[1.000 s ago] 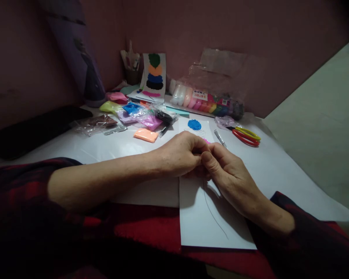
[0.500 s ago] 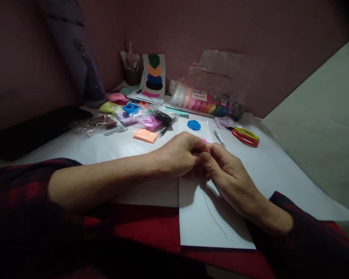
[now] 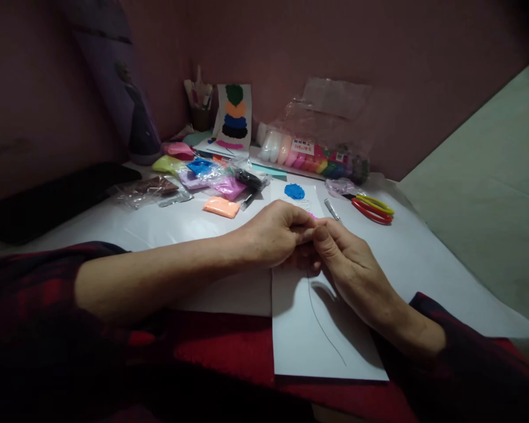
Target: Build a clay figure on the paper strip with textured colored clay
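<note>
Over a white sheet of paper (image 3: 291,346), my left hand (image 3: 273,235) and my right hand (image 3: 352,258) meet with their fingertips pinched together. Whatever they hold between them is hidden by the fingers. On the sheet below runs a thin curved drawn line (image 3: 320,320). Beyond my knuckles a textured blue round patch (image 3: 294,191) is stuck to the paper, with pencil-like lines under it and a bit of pink clay (image 3: 311,215) just by my fingertips. A slim silver tool (image 3: 332,210) lies right of the sheet.
Scissors with red and yellow handles (image 3: 372,210) lie at the right. Left of the sheet are an orange clay packet (image 3: 221,207) and several other coloured packets (image 3: 200,167). Behind stand a propped card (image 3: 235,120), a bag of clay (image 3: 308,154) and a cup of tools (image 3: 200,117).
My right thumb and fingers have shifted slightly to the right, along my left fingertips. Both hands stay pinched together over the paper.
</note>
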`<move>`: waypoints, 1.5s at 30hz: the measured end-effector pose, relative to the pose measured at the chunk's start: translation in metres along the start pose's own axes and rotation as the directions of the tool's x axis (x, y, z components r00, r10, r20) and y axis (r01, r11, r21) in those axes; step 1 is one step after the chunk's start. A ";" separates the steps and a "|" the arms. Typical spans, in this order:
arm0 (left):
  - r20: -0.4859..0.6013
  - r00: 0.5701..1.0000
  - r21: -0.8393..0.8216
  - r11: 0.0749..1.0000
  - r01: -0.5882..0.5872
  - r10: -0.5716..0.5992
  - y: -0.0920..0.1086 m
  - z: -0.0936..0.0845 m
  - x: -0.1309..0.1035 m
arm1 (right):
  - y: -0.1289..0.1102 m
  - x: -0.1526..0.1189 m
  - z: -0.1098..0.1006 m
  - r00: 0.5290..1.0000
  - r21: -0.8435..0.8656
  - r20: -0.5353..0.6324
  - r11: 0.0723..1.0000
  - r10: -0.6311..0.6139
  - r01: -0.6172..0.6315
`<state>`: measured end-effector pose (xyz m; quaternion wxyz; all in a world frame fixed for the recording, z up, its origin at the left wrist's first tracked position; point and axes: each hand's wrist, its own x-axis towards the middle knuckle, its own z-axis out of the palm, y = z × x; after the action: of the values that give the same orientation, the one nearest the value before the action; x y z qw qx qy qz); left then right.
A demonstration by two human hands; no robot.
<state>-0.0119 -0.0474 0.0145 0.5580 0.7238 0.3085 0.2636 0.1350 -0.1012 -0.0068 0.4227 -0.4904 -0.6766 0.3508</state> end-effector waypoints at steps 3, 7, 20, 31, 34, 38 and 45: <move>0.010 1.000 -0.035 0.999 -0.027 0.027 -0.004 -0.001 0.001 | -0.003 0.002 0.000 1.000 -0.001 -0.022 1.000 0.016 -0.016; 0.076 0.996 -0.081 0.995 -0.049 0.055 -0.010 -0.003 0.002 | -0.005 0.002 0.000 0.998 0.004 -0.028 0.999 0.049 -0.049; 0.065 0.998 -0.155 0.988 0.001 0.009 -0.003 0.002 0.000 | -0.005 0.001 0.003 0.999 0.112 -0.008 0.992 0.053 -0.052; -0.072 0.995 -0.168 0.984 0.053 -0.066 0.003 -0.001 -0.001 | -0.001 0.000 0.002 0.979 0.159 -0.194 0.987 0.067 -0.036; -0.095 0.994 -0.199 0.979 0.040 -0.060 0.004 -0.001 0.000 | -0.001 0.000 0.001 0.945 0.136 -0.325 0.991 0.031 0.015; -0.100 0.994 -0.273 0.962 0.008 -0.036 0.004 -0.001 -0.001 | 0.000 0.000 0.000 0.944 0.156 -0.330 0.987 0.023 0.030; -0.026 0.999 -0.275 0.961 0.018 -0.026 0.002 -0.001 -0.003 | -0.006 -0.001 0.005 0.982 0.193 -0.189 0.979 -0.025 0.062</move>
<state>-0.0143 -0.0492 0.0170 0.6516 0.6319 0.2850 0.3082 0.1290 -0.1037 -0.0039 0.5382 -0.4615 -0.6065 0.3598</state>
